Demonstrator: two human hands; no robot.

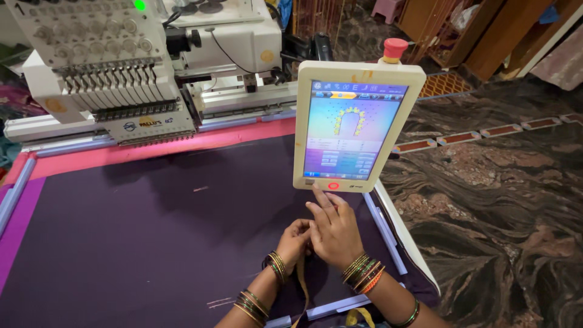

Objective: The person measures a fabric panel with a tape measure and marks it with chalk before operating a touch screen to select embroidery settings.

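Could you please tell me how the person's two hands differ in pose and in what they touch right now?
The right hand stretches a forefinger up to the lower edge of the control panel; the left hand is curled, tucked beside it over the purple fabric, away from the panel. The right hand lies higher and flatter than the left. Both wrists wear stacked bangles.

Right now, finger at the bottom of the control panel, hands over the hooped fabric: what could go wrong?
1. The right hand reaches its forefinger to the control panel just beside the red-ringed button; a slip might press it unintentionally.
2. Both hands, the left hand too, lie over the purple fabric inside the frame; if the frame moved, they could get caught.
3. The yellow tape trails across the fabric and might snag.
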